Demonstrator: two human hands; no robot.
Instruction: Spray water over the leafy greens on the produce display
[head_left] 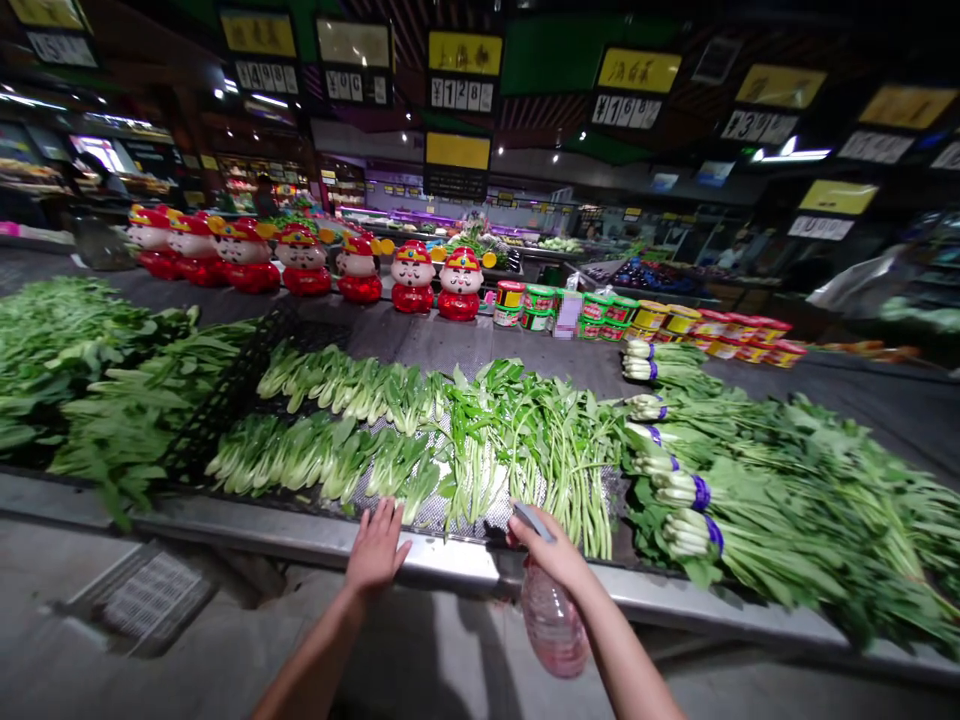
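Note:
My right hand (546, 540) is wrapped round the grey head of a spray bottle (553, 622), whose clear pinkish body hangs below the counter's front edge. Fingers spread, my left hand (377, 548) rests at the metal edge (450, 560), close to the nearest bok choy (409, 475). Two rows of these small greens lie on the perforated metal surface to the left. Directly ahead of my hands are long-stemmed leafy greens (540, 440). Bundles tied with purple tape (686, 535) lie to the right.
A black plastic crate (217, 410) divides off loose greens (67, 350) on the left. Behind the vegetables stand several red figurines (412, 280) and stacked tubs (600, 315). Price signs (463, 75) hang overhead. A grey crate (150, 595) sits on the floor below left.

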